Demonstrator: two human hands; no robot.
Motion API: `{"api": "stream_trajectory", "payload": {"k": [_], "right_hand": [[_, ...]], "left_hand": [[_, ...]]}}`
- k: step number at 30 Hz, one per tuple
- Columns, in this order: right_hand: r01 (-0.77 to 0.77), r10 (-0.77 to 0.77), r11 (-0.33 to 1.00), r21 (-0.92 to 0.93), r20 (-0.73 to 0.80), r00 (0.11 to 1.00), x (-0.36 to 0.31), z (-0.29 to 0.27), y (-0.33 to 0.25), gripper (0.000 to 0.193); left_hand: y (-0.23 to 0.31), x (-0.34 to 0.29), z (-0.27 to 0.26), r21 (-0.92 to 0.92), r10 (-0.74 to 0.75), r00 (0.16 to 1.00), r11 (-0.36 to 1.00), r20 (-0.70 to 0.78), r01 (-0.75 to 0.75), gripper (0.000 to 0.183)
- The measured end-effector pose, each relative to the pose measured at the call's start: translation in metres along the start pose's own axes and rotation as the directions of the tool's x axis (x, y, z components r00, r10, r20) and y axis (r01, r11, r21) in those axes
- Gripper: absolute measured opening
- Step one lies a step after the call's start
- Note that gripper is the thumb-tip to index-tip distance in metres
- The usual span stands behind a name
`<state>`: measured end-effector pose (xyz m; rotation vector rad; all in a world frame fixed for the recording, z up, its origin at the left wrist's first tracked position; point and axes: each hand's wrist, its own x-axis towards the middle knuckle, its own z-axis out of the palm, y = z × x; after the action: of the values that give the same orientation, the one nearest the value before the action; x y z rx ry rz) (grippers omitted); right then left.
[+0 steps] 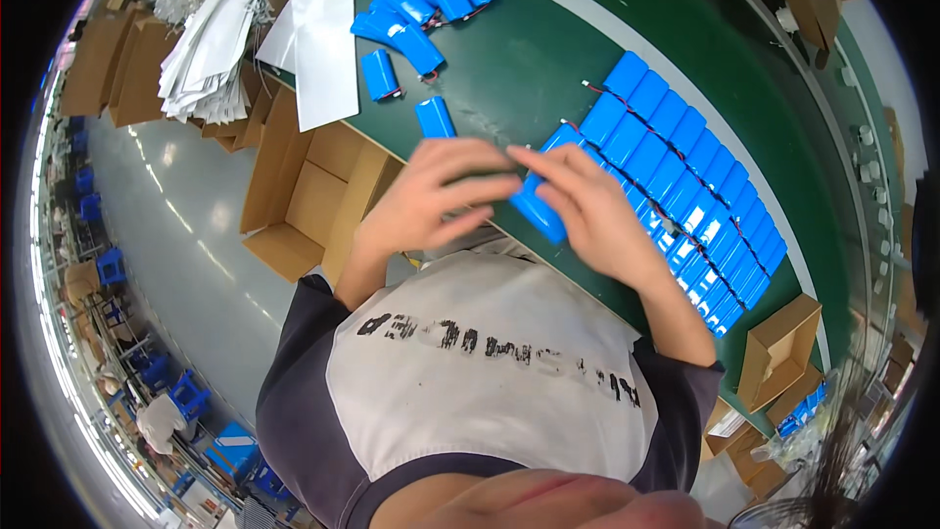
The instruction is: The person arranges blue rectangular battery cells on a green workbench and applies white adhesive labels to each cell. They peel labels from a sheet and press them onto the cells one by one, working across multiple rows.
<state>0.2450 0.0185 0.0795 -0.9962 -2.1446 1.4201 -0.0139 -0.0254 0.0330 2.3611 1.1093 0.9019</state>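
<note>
Blue pack (540, 214), one, on the green table (514, 64) under the right hand (592, 211) (left hand (441, 191) near, fingers loosely curled; whether either grips, cannot tell), presumably lightish, stiff, slick-wrapped, best taken by its long sides.

One wide fisheye view, from the left of two cameras worn side by side on a person's head, looks steeply down over the wearer's shirt (490, 353) at the bottom to a green table (529, 69) above. The left hand (446, 191) and right hand (587, 206) sit near the middle at close range, while the table runs slantwise from upper left to lower right and the grey floor (196, 196) spreads farther off at the left. A pale stripe (578, 5) on the table bows outward, and the corners are black.
</note>
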Motion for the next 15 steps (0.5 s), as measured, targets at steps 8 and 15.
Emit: {"api": "stream_trajectory", "payload": {"k": [8,15], "right_hand": [[-0.042,-0.016,0.981,-0.190,-0.295,0.955,0.084,-0.089,0.079,0.030],[-0.027,-0.059,0.991,-0.134,-0.598,0.799,0.119,-0.094,0.134,0.019]], "left_hand": [[-0.040,-0.003,0.006,0.334,-0.318,0.935,0.874,-0.158,0.354,0.057],[-0.046,0.073,0.013,-0.040,-0.132,0.989,0.991,-0.065,0.130,0.058]]}}
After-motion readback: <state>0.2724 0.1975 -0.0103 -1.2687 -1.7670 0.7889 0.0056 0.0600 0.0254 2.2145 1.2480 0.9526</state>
